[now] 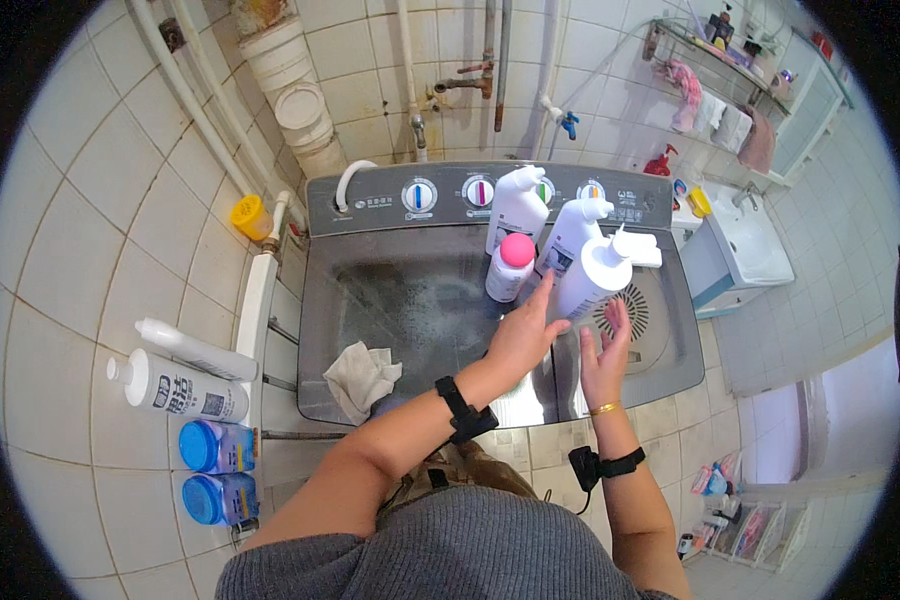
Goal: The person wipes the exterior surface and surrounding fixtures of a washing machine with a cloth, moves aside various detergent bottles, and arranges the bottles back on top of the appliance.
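Note:
On the lid of a grey twin-tub washing machine [420,255] several white plastic bottles stand close together. My left hand [521,337] is at the near left side of a white spray bottle [594,281], fingers and thumb apart; whether it touches the bottle I cannot tell. My right hand [606,360] is just below the same bottle, palm turned inward, fingers spread, holding nothing. Behind stand two angled-neck white bottles, one at the back left [514,210] and one in the middle [570,236]. A smaller white bottle with a pink cap [511,270] stands left of them.
A crumpled beige cloth [362,381] lies at the lid's front left corner. Along the left ledge are white bottles [187,386] and blue-lidded tubs [217,446]. Control knobs [418,196] line the back panel. A washbasin [754,232] stands to the right.

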Available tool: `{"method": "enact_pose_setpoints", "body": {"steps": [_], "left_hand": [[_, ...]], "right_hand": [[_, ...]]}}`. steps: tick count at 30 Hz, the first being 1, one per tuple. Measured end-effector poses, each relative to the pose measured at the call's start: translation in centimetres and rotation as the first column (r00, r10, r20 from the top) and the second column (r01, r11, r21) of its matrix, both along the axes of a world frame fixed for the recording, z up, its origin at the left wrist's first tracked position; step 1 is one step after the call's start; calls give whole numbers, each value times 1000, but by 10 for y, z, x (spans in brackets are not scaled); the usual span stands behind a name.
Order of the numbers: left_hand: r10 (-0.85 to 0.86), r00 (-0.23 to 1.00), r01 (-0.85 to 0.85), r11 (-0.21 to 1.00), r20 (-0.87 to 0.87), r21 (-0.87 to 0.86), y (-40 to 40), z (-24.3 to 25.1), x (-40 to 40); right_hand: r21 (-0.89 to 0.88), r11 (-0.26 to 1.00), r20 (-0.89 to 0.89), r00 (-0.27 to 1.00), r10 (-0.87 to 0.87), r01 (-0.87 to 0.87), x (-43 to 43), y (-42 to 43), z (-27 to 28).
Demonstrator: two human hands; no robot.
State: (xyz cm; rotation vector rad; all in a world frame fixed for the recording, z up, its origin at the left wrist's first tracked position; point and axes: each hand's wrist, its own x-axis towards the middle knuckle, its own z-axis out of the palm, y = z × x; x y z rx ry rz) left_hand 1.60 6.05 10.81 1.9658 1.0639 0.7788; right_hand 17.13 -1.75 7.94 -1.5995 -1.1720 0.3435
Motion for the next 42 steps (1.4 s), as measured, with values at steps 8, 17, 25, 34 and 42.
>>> {"method": "enact_pose_setpoints", "body": {"steps": [8, 17, 25, 34, 42], "left_hand": [[-2, 1000, -2, 993, 31, 114, 3, -16, 12], [21, 997, -30, 991, 72, 133, 1, -26, 19], [33, 998, -44, 978, 55, 205, -12, -8, 8], [120, 992, -128, 940, 45, 316, -30, 14, -20], [230, 970, -243, 906, 80, 348, -34, 21, -60]], "right_hand": [[32, 990, -6, 991, 137, -136, 16, 26, -26], [16, 973, -236, 945, 227, -230, 31, 38, -34], [108, 978, -282, 937, 204, -180, 11, 29, -13], [105, 980, -216, 958, 189, -170, -13, 16, 7], [127, 953, -156, 944, 292, -274, -55, 28, 26]]}}
